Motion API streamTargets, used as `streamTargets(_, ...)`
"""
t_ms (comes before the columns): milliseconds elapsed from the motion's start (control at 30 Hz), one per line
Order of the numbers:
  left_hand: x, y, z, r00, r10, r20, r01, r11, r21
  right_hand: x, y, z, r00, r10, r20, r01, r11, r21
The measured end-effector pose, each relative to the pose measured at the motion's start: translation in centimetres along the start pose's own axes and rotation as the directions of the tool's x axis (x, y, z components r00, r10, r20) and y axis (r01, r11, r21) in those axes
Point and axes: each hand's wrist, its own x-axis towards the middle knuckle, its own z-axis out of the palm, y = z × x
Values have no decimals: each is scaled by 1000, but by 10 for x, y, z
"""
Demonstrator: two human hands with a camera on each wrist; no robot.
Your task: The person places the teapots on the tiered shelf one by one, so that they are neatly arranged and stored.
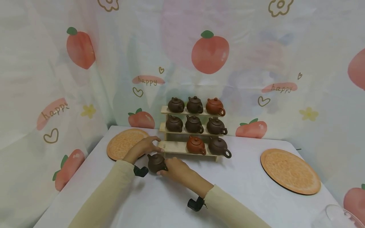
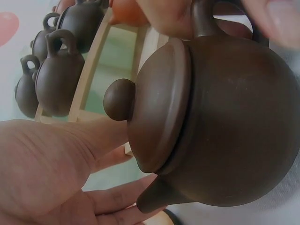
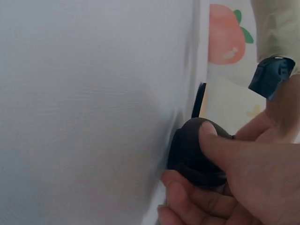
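Observation:
My right hand (image 1: 178, 170) grips a dark brown teapot (image 1: 156, 163) at its handle side, thumb on the body and fingers around the handle, just in front of a wooden three-step rack (image 1: 174, 146). In the left wrist view the teapot's lid knob (image 2: 119, 99) faces the rack and its spout (image 2: 157, 193) points toward my left fingers. My left hand (image 1: 144, 147) is at the left end of the lowest step, thumb and index finger spread at the board's end. A reddish teapot (image 1: 195, 145) and a dark teapot (image 1: 219, 145) stand on that step.
More teapots, mostly dark with a reddish one (image 1: 215, 106) at top right, fill the two upper steps. Round tan mats lie left (image 1: 121, 144) and right (image 1: 291, 171) on the white-covered table (image 1: 239, 196). A clear glass vessel (image 1: 337, 217) stands at the lower right corner.

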Motion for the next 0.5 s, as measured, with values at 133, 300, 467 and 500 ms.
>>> streamTargets(133, -1, 2, 0, 1000, -9, -1, 9, 1000, -3, 2, -2, 1, 1000, 2, -2, -2, 999, -54)
streamTargets(300, -2, 3, -2, 1000, -6, -7, 6, 1000, 0, 1, 0, 6, 999, -36, -23, 33, 993, -113)
streamTargets(467, -2, 2, -1, 1000, -16, 3, 16, 1000, 2, -7, 6, 7, 994, -89, -61, 82, 990, -114)
streamTargets(500, -2, 2, -1, 1000, -17, 2, 17, 1000, -2, -9, 8, 7, 994, -93, -65, 86, 991, -99)
